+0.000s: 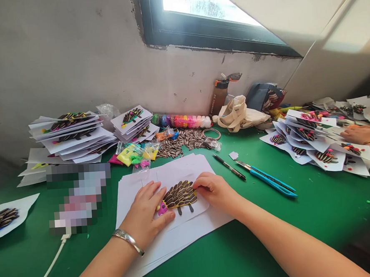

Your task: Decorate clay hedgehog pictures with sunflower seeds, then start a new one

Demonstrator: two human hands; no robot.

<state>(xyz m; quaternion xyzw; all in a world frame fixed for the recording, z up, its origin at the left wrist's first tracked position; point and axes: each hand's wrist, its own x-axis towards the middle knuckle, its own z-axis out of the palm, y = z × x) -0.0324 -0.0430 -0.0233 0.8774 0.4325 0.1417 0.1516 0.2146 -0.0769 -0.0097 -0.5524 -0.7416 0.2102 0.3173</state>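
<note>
A hedgehog figure (pixel 179 194) made of sunflower seeds on yellow and pink clay lies on the top sheet of a white paper stack (pixel 174 172). My left hand (pixel 145 214) lies flat on the paper, fingers stretched out, touching the figure's pink left end. My right hand (pixel 215 191) has its fingers curled and pressed against the figure's right end; whether a seed is pinched there is hidden. A silver bracelet (pixel 128 241) sits on my left wrist.
A heap of sunflower seeds (pixel 185 140), clay bags (pixel 134 154) and a row of clay pots (pixel 182 121) lie behind the paper. Stacks of finished cards (pixel 72 135) stand at left. A black pen (pixel 229 167) and blue knife (pixel 269 179) lie right. Another person's hand (pixel 363 134) rests far right.
</note>
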